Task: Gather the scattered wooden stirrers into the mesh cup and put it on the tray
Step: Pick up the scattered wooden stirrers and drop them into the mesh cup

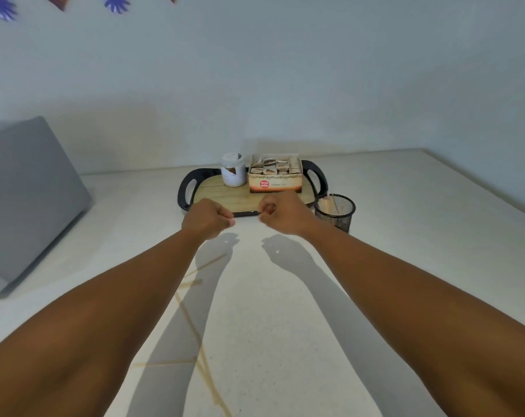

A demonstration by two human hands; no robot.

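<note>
Both hands fisted, empty: left hand [207, 216], right hand [282, 212], over tray [213, 188] edge.

Single head view, looking forward-down, close over table [405, 236].

Tray [189, 188] front free (jar [233, 173] behind)

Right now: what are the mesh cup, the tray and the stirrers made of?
Mesh cup: looks like black metal wire mesh, matte; you can see through the weave. Tray: pale wood-grain base, probably wood or laminate, with a glossy black rim and handles, likely plastic. Stirrers: thin light wood, unfinished by the look.
</note>
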